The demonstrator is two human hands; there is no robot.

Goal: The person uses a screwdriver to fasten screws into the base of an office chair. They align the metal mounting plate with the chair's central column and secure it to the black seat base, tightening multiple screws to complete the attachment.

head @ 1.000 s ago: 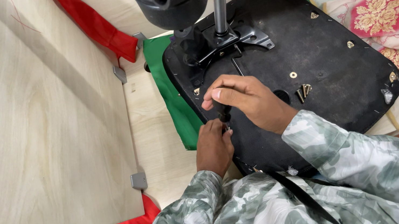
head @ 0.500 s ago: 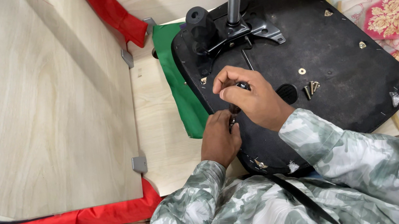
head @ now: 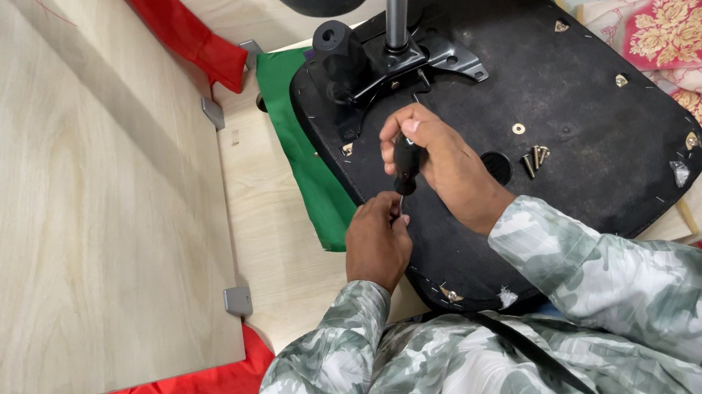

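Screwdriver (head: 408, 163) upright on seat base (head: 565, 101), tip hidden by hands | right hand (head: 447, 166) clamped on its handle | left hand (head: 378, 240) curled at shaft; I cannot tell its grip | loose screws (head: 536, 159) nearby | board (head: 50, 183) far left.

A black-handled screwdriver (head: 408, 163) stands tilted, tip down on the upturned black seat base (head: 587, 117), seemingly at a screw hidden beneath. The base lies flat on green cloth, underside up, loose brass screws (head: 536, 159) beside.
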